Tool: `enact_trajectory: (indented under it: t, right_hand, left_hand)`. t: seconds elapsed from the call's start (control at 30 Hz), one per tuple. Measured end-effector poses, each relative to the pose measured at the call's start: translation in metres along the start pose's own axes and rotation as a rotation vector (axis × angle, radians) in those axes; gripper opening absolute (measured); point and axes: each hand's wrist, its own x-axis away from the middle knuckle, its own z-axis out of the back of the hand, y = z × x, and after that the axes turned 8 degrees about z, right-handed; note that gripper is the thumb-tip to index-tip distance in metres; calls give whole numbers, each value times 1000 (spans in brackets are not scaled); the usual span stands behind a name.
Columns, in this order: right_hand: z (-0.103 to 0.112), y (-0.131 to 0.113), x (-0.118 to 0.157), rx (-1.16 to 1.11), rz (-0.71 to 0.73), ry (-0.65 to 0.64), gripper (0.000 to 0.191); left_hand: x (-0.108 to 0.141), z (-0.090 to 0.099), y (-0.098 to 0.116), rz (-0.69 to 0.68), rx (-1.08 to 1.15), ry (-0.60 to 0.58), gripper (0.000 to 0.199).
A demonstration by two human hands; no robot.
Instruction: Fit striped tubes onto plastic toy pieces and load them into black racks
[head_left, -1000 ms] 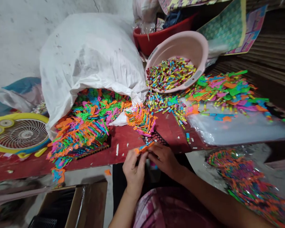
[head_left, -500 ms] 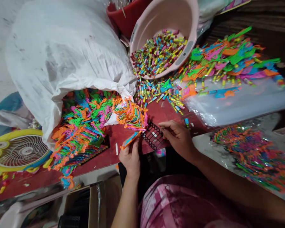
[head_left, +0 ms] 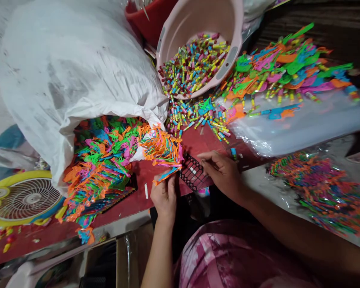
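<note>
My left hand (head_left: 164,196) pinches a blue and orange plastic piece (head_left: 167,174) at the near edge of the red table. Just right of it lies a black grid rack (head_left: 193,172) with round and long openings, its left end beside a row of orange and pink pieces (head_left: 165,148). The closed fingertips of my right hand (head_left: 222,172) are at the rack's right end and grip its edge. Left of the hands, many colourful plastic pieces (head_left: 108,160) spill from the mouth of a big white sack (head_left: 78,68).
A pink basin (head_left: 238,36) holds small coloured tubes, with more tubes (head_left: 195,114) scattered before it. Colourful pieces (head_left: 288,72) lie on clear plastic bags (head_left: 312,128) at the right. A yellow fan (head_left: 21,198) lies at the left, near a cardboard box (head_left: 132,252).
The view has shifted slightly, so the sack and basin appear further left. Both hands keep nearly the same place, and the piece in my left hand is angled a little differently.
</note>
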Motion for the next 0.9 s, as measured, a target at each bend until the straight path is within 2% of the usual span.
enact_trajectory:
  t: [0.2,0.4,0.63,0.8,0.9]
  right_hand:
    - [-5,0,-6,74,37,-79,17]
    - [-10,-3,-9,105,56,-215,21]
    - [-13,-7,-12,175,108,-299,19]
    - [-19,-7,-16,274,190,-338,13]
    - [-23,-7,-18,357,202,-367,19]
  left_hand:
    - [-9,8,3,-30,-111,-108,24]
    - [-15,11,0,-65,51,-262,23]
    - [-17,6,1,23,40,-186,18]
    - [-18,6,4,55,80,-186,18]
    - [-19,6,3,108,94,-210,18]
